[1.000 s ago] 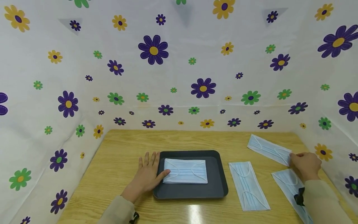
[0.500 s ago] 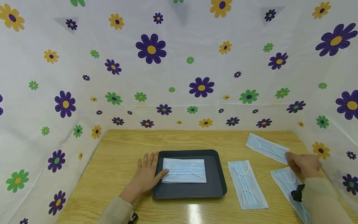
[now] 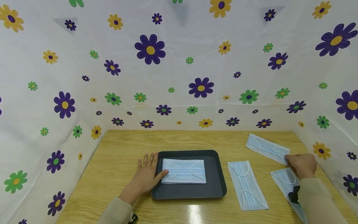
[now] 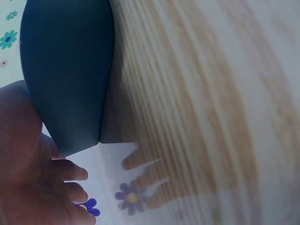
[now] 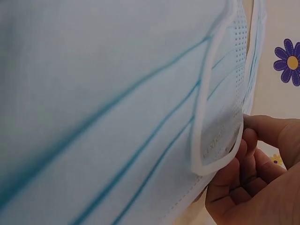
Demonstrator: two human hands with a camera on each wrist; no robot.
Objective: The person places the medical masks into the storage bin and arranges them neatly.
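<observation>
A small stack of pale blue face masks lies in the left part of a dark grey tray. My left hand rests with straight fingers along the tray's left side, its thumb over the rim onto the stack's left edge. In the left wrist view, the tray's wall stands beside that palm. At the right, my right hand pinches the near right corner of the far face mask between thumb and curled fingers. Under the right wrist lies another face mask, large in the right wrist view and partly hidden by the sleeve.
One more face mask lies lengthwise just right of the tray. Everything is on a wood-grain table. A white flower-print sheet encloses the back and both sides.
The right hand has shifted slightly left at the corner of the far mask. The head view has turned a little. The left hand, tray and masks stay in place.
</observation>
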